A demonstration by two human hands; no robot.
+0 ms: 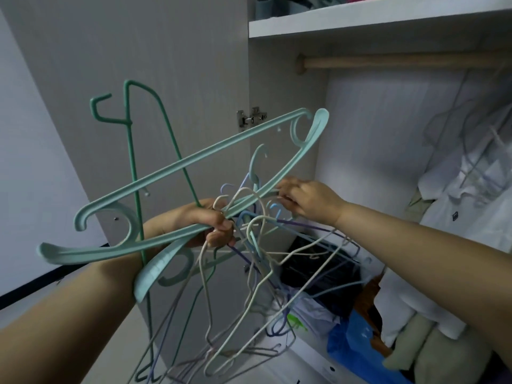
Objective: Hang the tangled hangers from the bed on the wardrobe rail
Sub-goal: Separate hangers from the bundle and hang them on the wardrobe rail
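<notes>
Hangers (249,259) in a knot before the open wardrobe: thin coated wire ones in cream, lilac and blue, one dark green wire triangle (133,162), broad flat mint plastic ones (194,159) with curled ends. Left hand (210,220) clenched round the bunch where the hooks meet; right hand (302,200) pinching hooks just beside it. Round wooden rail (388,62) above right, under a white shelf (360,26). White shirts (471,189) on the rail's right part.

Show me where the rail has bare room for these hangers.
The rail is bare from its left bracket to well past mid-span. At its right end, clothes hang on hangers. Below is crowded with bags. The left hand grips the bundle; the right hand picks at it.
</notes>
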